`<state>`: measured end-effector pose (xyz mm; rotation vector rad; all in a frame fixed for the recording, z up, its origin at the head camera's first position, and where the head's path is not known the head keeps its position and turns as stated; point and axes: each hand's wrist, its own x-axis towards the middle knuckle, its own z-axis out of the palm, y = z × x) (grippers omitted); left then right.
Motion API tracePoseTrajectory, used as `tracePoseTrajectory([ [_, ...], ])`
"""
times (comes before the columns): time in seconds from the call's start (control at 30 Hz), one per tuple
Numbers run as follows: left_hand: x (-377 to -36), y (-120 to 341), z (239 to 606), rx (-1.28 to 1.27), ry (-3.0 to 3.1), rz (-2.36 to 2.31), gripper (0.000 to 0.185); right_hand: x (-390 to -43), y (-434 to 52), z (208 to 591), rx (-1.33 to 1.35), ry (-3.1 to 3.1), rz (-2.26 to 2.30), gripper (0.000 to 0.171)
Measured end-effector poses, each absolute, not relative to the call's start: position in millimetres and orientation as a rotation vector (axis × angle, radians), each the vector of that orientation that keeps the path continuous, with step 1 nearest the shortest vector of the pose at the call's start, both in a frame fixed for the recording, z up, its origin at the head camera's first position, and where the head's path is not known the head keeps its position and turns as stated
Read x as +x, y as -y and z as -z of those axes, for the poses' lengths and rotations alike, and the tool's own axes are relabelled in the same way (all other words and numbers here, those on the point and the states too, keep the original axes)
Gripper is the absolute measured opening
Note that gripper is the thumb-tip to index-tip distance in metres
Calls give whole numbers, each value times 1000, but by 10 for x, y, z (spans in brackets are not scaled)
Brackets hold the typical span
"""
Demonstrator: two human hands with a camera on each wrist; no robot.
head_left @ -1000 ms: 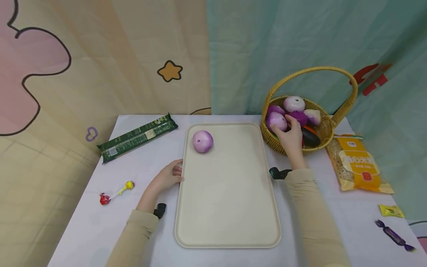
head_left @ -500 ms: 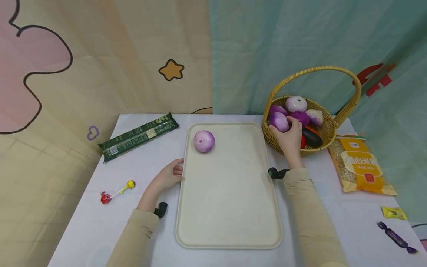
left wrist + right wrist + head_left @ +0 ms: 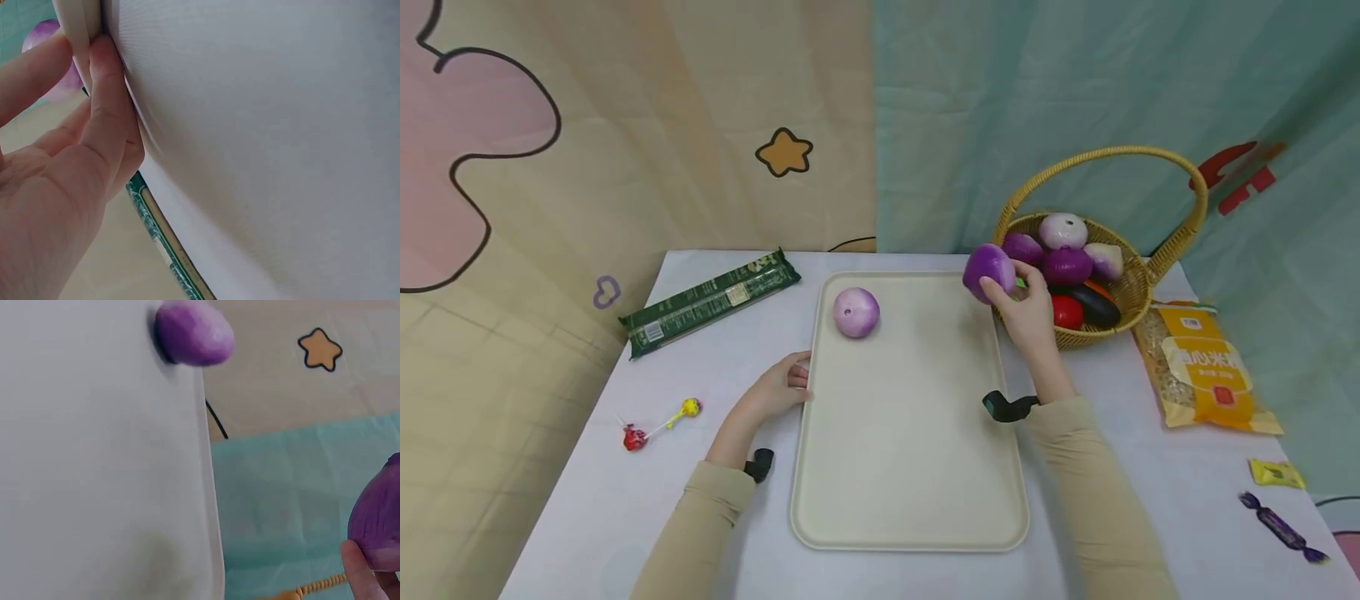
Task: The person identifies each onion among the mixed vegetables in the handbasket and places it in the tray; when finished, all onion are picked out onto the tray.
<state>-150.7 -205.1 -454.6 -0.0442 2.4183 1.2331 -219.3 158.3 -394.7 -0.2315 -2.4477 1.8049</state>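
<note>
White table, held onion lifted from basket

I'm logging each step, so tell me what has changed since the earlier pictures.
The right hand has lifted a purple onion out of the basket and carried it left, toward the tray. The left hand still grips the tray's left edge, and the paler onion at the tray's far left corner stays put.

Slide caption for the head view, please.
Right hand holds a purple onion near the basket; left hand pinches the edge of the tray bearing another onion.
</note>
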Motion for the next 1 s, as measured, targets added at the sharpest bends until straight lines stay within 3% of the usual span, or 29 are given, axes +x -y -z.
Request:
tracePoseTrajectory([
  [0.37,-1482,2088,4548,-1,-2417,-1263,66,-2383,-954,4412,-311,2517,-2148,59],
  [0.63,-1506,2050,4594,-46,-2409,-1254,68,-2392,-899,4599,-413,2553,-2198,63],
  [1.0,-1510,2067,4587,-48,-2418,-1249,68,-2374,-928,4667,-434,2482,-2142,57],
])
